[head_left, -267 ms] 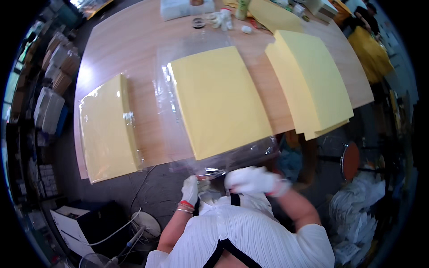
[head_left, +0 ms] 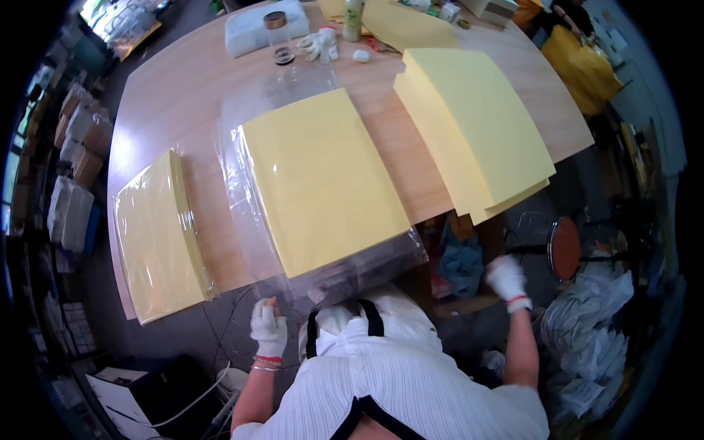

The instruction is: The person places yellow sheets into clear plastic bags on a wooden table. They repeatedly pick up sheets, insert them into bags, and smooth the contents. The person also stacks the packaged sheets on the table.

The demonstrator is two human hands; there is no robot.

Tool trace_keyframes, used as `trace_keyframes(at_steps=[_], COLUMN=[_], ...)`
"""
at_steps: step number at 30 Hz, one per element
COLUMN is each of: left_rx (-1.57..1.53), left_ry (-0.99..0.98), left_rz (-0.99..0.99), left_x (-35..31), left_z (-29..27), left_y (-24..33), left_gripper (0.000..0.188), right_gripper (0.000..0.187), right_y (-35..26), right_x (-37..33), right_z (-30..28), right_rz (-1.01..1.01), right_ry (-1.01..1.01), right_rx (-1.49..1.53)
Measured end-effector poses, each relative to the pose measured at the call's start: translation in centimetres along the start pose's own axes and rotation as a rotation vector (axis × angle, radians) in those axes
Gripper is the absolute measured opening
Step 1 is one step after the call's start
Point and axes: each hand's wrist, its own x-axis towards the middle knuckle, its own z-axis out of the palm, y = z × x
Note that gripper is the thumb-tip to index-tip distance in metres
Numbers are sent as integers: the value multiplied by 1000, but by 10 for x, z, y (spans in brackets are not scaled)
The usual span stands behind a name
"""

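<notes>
A thick stack of yellow paper sheets [head_left: 330,183] lies in the middle of the table, inside a clear plastic bag [head_left: 233,165] that extends past the stack on its left, far and near sides. The bag's loose near end hangs over the table edge. My left hand [head_left: 268,328], in a white glove with bare fingertips showing, is beside that end with its fingers curled; what they hold, if anything, is hidden. Away to the right, my right hand [head_left: 507,282], also gloved, hovers below the table edge, smeared by motion. Its fingers cannot be made out.
A wrapped yellow stack [head_left: 158,238] lies at the left, an unwrapped yellow stack [head_left: 484,132] at the right. White gloves [head_left: 320,45], a bottle [head_left: 353,20] and a clear jar [head_left: 279,37] stand or lie farther back. A round stool [head_left: 564,248] is on the right.
My hands have moved apart: the left outward and slightly down, the right far to the right, away from the bag's near end. The whole view has shifted as well.
</notes>
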Motion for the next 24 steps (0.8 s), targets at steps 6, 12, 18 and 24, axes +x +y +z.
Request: trace_keyframes(at_steps=[6, 12, 18, 24], left_rx=[561, 229, 17, -288], left_ry=[193, -209, -141, -107], left_rz=[624, 840, 575, -499], left_x=[50, 73, 66, 76], left_z=[-4, -18, -18, 16], left_y=[3, 28, 19, -21], left_gripper=[27, 22, 11, 14], right_gripper=[49, 10, 8, 30], right_y=[-147, -203, -191, -220], right_x=[79, 96, 112, 135], right_z=[0, -46, -51, -46], right_rz=[-722, -1365, -1256, -541], right_ry=[853, 819, 476, 451], right_rx=[-55, -145, 104, 144])
